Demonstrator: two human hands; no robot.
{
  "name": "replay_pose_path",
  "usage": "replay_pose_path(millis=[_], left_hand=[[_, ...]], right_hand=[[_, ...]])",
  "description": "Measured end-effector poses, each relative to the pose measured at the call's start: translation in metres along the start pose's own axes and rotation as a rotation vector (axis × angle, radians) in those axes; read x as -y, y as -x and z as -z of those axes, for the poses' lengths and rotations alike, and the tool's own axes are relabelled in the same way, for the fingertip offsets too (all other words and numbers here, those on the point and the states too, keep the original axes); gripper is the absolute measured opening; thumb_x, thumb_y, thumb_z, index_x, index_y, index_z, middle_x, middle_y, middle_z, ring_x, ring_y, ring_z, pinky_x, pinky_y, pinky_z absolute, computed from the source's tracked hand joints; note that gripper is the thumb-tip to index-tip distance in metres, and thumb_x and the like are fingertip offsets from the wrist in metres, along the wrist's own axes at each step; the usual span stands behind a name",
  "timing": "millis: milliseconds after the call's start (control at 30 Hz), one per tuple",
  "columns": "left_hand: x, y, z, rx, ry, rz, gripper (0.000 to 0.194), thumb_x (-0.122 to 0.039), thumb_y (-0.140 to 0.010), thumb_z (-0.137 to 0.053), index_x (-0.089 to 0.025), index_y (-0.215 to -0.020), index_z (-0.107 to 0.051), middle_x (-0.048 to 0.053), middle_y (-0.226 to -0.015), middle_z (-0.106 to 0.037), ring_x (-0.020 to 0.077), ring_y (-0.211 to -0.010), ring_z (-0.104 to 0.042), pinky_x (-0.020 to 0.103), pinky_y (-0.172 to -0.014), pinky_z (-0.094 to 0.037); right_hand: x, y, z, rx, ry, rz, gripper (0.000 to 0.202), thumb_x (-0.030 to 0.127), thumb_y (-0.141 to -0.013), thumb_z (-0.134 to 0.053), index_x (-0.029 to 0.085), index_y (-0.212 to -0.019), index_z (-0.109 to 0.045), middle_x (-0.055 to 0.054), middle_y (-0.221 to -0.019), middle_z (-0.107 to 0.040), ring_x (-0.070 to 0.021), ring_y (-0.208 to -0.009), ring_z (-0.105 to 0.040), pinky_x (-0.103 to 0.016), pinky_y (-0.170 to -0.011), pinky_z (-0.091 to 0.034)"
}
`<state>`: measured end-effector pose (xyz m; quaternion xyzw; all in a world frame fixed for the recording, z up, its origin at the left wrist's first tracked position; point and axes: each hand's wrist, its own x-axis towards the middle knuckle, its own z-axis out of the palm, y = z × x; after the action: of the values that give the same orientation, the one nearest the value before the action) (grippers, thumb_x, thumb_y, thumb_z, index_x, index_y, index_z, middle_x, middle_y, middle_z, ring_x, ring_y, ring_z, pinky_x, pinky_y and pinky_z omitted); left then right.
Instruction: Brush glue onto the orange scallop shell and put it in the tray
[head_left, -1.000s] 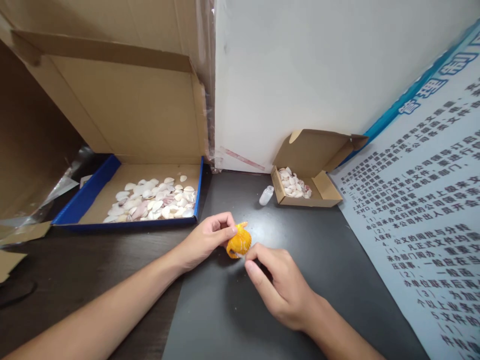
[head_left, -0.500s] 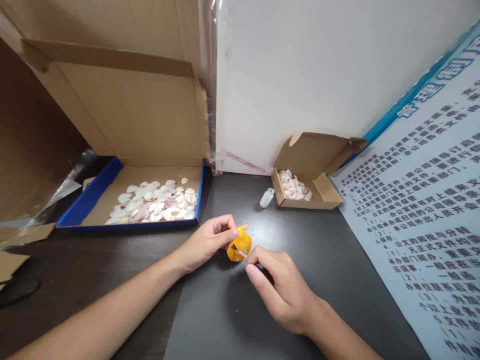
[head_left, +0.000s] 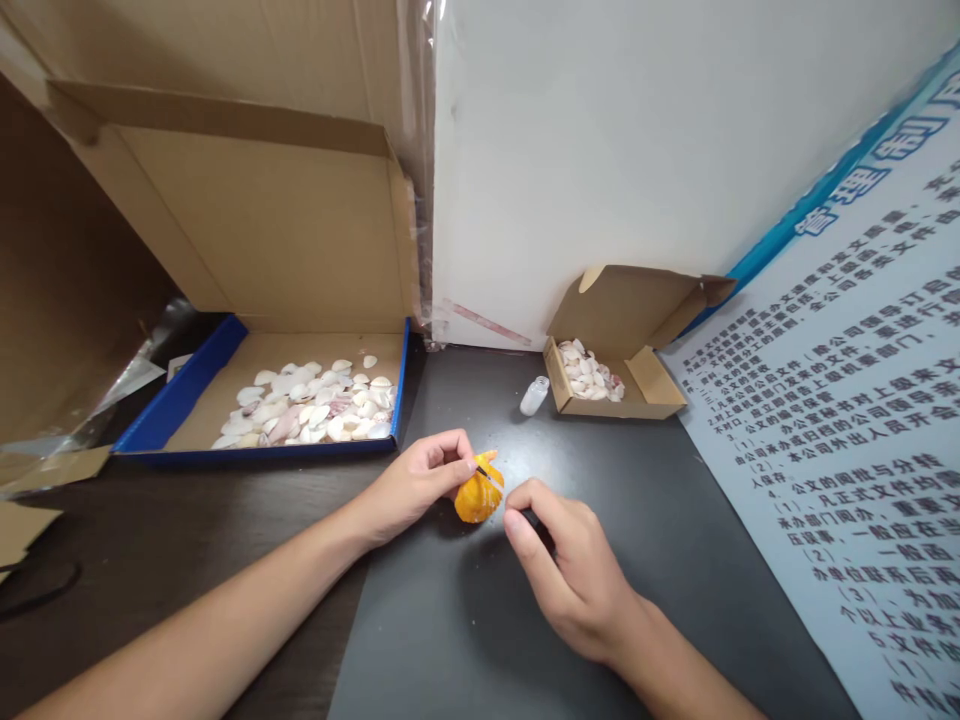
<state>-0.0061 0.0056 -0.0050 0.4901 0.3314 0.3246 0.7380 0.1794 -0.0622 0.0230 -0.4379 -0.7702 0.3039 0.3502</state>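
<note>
Between the thumb and fingers of my left hand (head_left: pixel 427 478) is an orange scallop shell (head_left: pixel 477 498), held by its upper left edge above the dark mat. White streaks show on its ribbed face. My right hand (head_left: pixel 566 570) is closed in a pinch on a thin, pale-handled brush (head_left: pixel 491 478). The dark tip of the brush lies at the upper part of the shell, close to my left thumb. Part of the brush handle is hidden by my right fingers.
A small glass bottle (head_left: pixel 534 396) with white contents stands behind the shell. Beside it, an open cardboard box (head_left: pixel 621 406) contains small shells. At left, a blue-sided box (head_left: pixel 142 425) holds many pale shells. A printed poster (head_left: pixel 810 440) borders the right side.
My right hand has shifted slightly right and up. The brush tip has gone from the middle left of the shell to its upper part. My left hand stays in place.
</note>
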Motion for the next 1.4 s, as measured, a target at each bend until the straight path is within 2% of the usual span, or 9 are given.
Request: replay_pose_path(millis=[100,167,333,467,633,800,1067,1300,1400], left_hand=[[-0.0007,0.0006,-0.0007,-0.011,-0.006,0.008,0.033,-0.043,-0.082,-0.067,-0.015,-0.077,-0.049,-0.001,-0.07,-0.057,0.0084,-0.061,-0.048,0.021,-0.06,-0.036],[-0.0008,0.0008,-0.0008,-0.018,-0.008,0.012,0.033,-0.042,-0.082,-0.067,-0.015,-0.078,-0.049,-0.001,-0.072,-0.057,0.0088,-0.062,-0.048,0.022,-0.06,-0.036],[-0.0002,0.0007,-0.0001,-0.027,0.002,0.017,0.03,-0.039,-0.08,-0.067,-0.016,-0.079,-0.049,-0.001,-0.074,-0.056,0.0107,-0.066,-0.051,0.022,-0.062,-0.037],[0.0003,0.0006,-0.0004,-0.045,-0.002,0.015,0.026,-0.037,-0.08,-0.066,-0.017,-0.078,-0.048,-0.001,-0.071,-0.054,0.01,-0.063,-0.049,0.022,-0.06,-0.035],[0.0009,0.0004,0.0,-0.035,0.004,0.011,0.023,-0.035,-0.081,-0.064,-0.017,-0.078,-0.049,-0.002,-0.07,-0.054,0.0104,-0.062,-0.049,0.022,-0.059,-0.035],[0.0003,0.0007,0.0001,-0.051,0.016,0.016,0.022,-0.035,-0.081,-0.064,-0.017,-0.079,-0.051,-0.001,-0.071,-0.054,0.0106,-0.063,-0.049,0.022,-0.06,-0.036],[0.0002,0.0012,-0.0019,-0.037,0.055,0.016,0.027,-0.039,-0.08,-0.067,-0.017,-0.082,-0.053,0.0,-0.075,-0.057,0.0113,-0.064,-0.052,0.023,-0.062,-0.039],[-0.0005,0.0017,-0.0014,-0.019,0.017,0.002,0.027,-0.04,-0.083,-0.065,-0.017,-0.082,-0.052,0.0,-0.074,-0.057,0.0103,-0.062,-0.05,0.022,-0.059,-0.037],[-0.0005,0.0017,-0.0015,-0.037,-0.031,-0.013,0.026,-0.039,-0.083,-0.065,-0.017,-0.082,-0.052,0.001,-0.076,-0.058,0.0117,-0.067,-0.051,0.023,-0.061,-0.038]], right_hand=[[0.0012,-0.0006,-0.0008,0.134,-0.004,0.006,0.019,0.021,-0.095,-0.04,0.021,-0.076,-0.042,0.005,-0.06,-0.04,-0.0101,-0.051,-0.038,-0.024,-0.055,-0.028],[0.0014,-0.0003,-0.0009,0.168,-0.021,0.015,0.021,0.022,-0.095,-0.04,0.021,-0.074,-0.04,0.005,-0.06,-0.039,-0.0101,-0.052,-0.038,-0.024,-0.055,-0.028],[0.0001,-0.0002,0.0014,0.035,-0.012,-0.05,0.016,0.023,-0.095,-0.04,0.02,-0.081,-0.045,0.006,-0.06,-0.04,-0.0093,-0.05,-0.037,-0.023,-0.054,-0.028],[-0.0003,-0.0005,0.0025,0.102,-0.007,-0.064,0.024,0.021,-0.094,-0.041,0.02,-0.07,-0.038,0.006,-0.056,-0.036,-0.009,-0.05,-0.035,-0.023,-0.052,-0.026],[-0.0018,-0.0003,0.0028,0.028,-0.053,-0.085,0.019,0.023,-0.094,-0.042,0.02,-0.074,-0.041,0.007,-0.057,-0.035,-0.0085,-0.049,-0.033,-0.022,-0.051,-0.027],[-0.0035,-0.0003,0.0015,0.103,-0.039,-0.087,0.024,0.02,-0.092,-0.042,0.02,-0.068,-0.036,0.007,-0.056,-0.035,-0.0088,-0.05,-0.032,-0.023,-0.051,-0.026],[-0.0038,0.0019,-0.0012,-0.064,-0.064,-0.03,0.017,0.023,-0.098,-0.037,0.02,-0.084,-0.045,0.004,-0.066,-0.044,-0.0107,-0.056,-0.041,-0.023,-0.057,-0.033],[-0.0013,0.0015,0.0005,0.08,-0.062,-0.03,0.023,0.022,-0.097,-0.038,0.02,-0.074,-0.04,0.006,-0.059,-0.037,-0.0096,-0.05,-0.035,-0.024,-0.053,-0.028],[-0.0012,0.0016,0.0015,-0.017,-0.08,-0.008,0.021,0.021,-0.097,-0.038,0.02,-0.076,-0.041,0.006,-0.06,-0.038,-0.0097,-0.051,-0.037,-0.024,-0.054,-0.03]])
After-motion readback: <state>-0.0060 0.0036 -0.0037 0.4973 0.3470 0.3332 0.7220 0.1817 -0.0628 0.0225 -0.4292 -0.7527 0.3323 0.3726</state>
